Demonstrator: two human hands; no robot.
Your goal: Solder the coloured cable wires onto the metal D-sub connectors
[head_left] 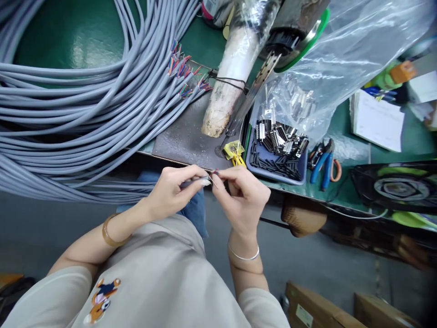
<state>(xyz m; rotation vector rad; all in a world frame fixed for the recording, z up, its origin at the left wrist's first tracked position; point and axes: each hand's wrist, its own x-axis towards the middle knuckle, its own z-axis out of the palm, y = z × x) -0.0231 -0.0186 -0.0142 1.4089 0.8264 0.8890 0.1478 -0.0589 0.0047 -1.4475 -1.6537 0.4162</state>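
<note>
Between thumb and forefinger, my left hand (174, 189) pinches a grey cable (187, 183) close to its stripped end. My right hand (241, 193) is closed on the thin coloured wires (215, 172) that come out of that end, and a bare strand points down between the two hands. Both hands meet in front of the bench edge, fingertips almost touching. Just beyond them lies a small yellow object (235, 152) on a dark plate (184, 136). Many more grey cables (102, 100) with fanned coloured wire ends are heaped at the left.
A blue tray (278, 177) at the right holds metal connectors (280, 136) and black tubes (273, 161), partly under a plastic bag (341, 54). Blue-handled pliers (324, 166), a paper pad (377, 120) and a black fan (399, 187) stand further right. A plastic-wrapped white cylinder (228, 82) hangs over the plate.
</note>
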